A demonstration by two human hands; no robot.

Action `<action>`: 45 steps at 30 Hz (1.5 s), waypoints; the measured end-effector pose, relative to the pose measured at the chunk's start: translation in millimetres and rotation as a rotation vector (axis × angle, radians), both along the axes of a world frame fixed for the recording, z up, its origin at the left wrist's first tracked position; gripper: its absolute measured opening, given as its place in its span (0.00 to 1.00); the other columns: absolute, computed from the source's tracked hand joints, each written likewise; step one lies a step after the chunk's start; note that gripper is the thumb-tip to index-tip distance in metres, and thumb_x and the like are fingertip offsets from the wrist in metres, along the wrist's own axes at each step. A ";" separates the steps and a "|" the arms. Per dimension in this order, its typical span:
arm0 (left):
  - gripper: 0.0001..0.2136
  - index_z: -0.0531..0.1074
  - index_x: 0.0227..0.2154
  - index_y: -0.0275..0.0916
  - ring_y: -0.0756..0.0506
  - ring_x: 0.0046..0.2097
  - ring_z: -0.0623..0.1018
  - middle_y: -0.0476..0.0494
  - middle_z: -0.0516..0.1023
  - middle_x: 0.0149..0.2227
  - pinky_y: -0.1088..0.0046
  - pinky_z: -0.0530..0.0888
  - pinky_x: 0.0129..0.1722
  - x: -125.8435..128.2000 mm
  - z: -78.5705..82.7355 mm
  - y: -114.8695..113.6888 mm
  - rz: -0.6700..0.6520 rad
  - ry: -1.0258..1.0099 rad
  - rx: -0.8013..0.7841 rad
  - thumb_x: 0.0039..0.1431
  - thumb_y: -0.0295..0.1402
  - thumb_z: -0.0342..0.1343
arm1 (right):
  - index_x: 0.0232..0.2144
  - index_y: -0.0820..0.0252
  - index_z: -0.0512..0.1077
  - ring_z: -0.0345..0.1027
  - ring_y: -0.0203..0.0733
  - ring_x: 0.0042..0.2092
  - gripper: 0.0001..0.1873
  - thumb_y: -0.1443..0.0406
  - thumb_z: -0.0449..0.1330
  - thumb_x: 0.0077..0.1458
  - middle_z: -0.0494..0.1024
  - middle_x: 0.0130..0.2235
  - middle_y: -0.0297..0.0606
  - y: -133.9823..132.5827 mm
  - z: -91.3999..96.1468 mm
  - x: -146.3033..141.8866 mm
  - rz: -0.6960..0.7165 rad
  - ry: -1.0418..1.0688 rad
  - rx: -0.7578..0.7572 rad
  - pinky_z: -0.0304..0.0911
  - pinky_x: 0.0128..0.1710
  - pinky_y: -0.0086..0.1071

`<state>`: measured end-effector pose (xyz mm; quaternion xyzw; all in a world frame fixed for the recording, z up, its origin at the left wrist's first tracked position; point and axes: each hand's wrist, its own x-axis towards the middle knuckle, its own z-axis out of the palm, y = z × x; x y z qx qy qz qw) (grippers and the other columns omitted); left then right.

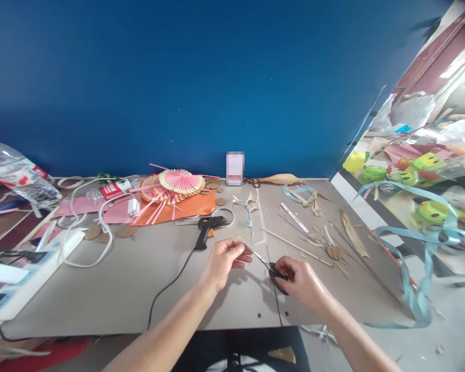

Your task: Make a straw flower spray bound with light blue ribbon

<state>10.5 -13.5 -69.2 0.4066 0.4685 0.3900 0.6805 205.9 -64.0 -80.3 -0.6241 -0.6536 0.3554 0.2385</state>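
My right hand (300, 281) is closed round the black handles of a pair of scissors (264, 261), whose blades point up and left. My left hand (225, 260) pinches a thin pale strip (243, 242) at the blade tips. Both hands hover just above the grey table (120, 289), near its front edge. A black glue gun (208, 228) lies just beyond my left hand, its cord running toward the front edge.
Pink folded paper fans (178, 184) lie on orange paper (186, 207) at the back. White power strip (21, 271) and cables sit left, a plastic bottle (17, 173) far left. Thin sticks (298, 248), dried leaves and light-blue ribbon (418, 289) litter the right.
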 end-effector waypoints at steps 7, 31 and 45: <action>0.11 0.70 0.22 0.33 0.47 0.29 0.75 0.40 0.76 0.28 0.77 0.67 0.25 1.3 1.2 -1.5 -0.016 0.034 0.015 0.44 0.38 0.55 | 0.23 0.59 0.64 0.49 0.31 0.23 0.05 0.63 0.55 0.42 0.61 0.20 0.27 -1.9 7.6 1.3 0.025 -0.061 0.007 0.48 0.22 0.24; 0.09 0.69 0.23 0.33 0.48 0.28 0.75 0.41 0.75 0.28 0.77 0.67 0.25 1.1 1.3 -7.6 -0.075 0.043 0.021 0.45 0.36 0.54 | 0.19 0.61 0.62 0.46 0.29 0.21 0.11 0.60 0.58 0.40 0.57 0.18 0.26 -2.2 9.3 0.3 -0.004 0.096 -0.060 0.45 0.20 0.24; 0.06 0.65 0.18 0.35 0.50 0.22 0.74 0.47 0.74 0.19 0.78 0.65 0.23 4.7 4.3 -11.2 -0.198 0.126 0.020 0.42 0.32 0.53 | 0.27 0.60 0.61 0.61 0.31 0.25 0.17 0.61 0.64 0.37 0.72 0.29 0.35 14.6 14.3 -32.4 -0.153 0.818 -0.135 0.52 0.21 0.25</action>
